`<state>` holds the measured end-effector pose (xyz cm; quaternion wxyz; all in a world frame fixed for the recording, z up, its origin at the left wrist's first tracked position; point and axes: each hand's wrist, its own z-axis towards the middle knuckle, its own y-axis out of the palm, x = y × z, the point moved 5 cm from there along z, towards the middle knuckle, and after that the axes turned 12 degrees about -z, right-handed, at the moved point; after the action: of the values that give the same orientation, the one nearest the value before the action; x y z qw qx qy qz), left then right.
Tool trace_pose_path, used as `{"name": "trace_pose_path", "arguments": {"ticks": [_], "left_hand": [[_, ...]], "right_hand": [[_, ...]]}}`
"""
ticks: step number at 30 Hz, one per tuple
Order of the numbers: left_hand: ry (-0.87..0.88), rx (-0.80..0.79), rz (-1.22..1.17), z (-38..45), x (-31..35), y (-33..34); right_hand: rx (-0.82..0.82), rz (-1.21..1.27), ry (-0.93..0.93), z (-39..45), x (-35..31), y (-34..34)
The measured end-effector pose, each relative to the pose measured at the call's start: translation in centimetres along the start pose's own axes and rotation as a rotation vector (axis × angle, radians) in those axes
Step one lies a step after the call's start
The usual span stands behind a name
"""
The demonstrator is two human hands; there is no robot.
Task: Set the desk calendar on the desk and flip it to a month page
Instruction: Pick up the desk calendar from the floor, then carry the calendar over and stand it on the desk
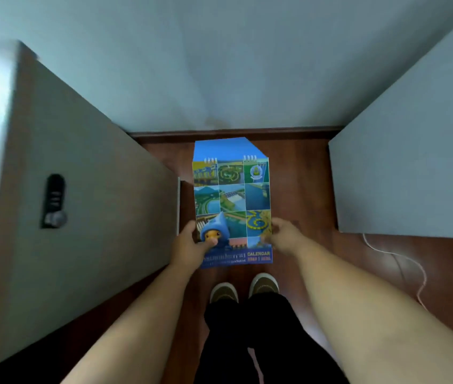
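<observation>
Calendar clamped by left hand and right hand at lower edges, cover showing. Keep both grips; lower base flat onto desk.

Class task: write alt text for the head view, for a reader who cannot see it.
Both hands, left hand and right hand, hold a calendar by its lower edges, cover showing, above a wooden floor. A locker with a lock stands on the left; shoes show below.
</observation>
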<state>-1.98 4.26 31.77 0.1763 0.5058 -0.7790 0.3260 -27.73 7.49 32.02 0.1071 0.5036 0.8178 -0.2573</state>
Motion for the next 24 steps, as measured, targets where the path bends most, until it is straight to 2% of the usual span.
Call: {"name": "trace_pose_path", "arguments": {"ticks": [6,10,14,17,24], "left_hand": [[0.182,0.030,-0.070,-9.7,15.5,-6.3],[0.355,0.117,-0.087,-15.6,22.8,-10.6],[0.496,0.269,-0.189,-20.9,27.5,-14.0],[0.587,0.386,-0.328,-25.0,30.0,-17.0],[0.795,0.714,-0.511,-35.8,32.4,-27.0]], "right_hand": [[0.124,0.002,-0.090,-11.8,-11.1,-7.9],[0.243,-0.083,-0.243,-18.5,-18.3,-11.9],[0.352,-0.130,-0.423,-25.0,-25.1,-13.8],[0.452,-0.156,-0.628,-30.4,-30.6,-13.9],[0.554,-0.203,-1.015,-41.8,-43.0,-9.5]]}}
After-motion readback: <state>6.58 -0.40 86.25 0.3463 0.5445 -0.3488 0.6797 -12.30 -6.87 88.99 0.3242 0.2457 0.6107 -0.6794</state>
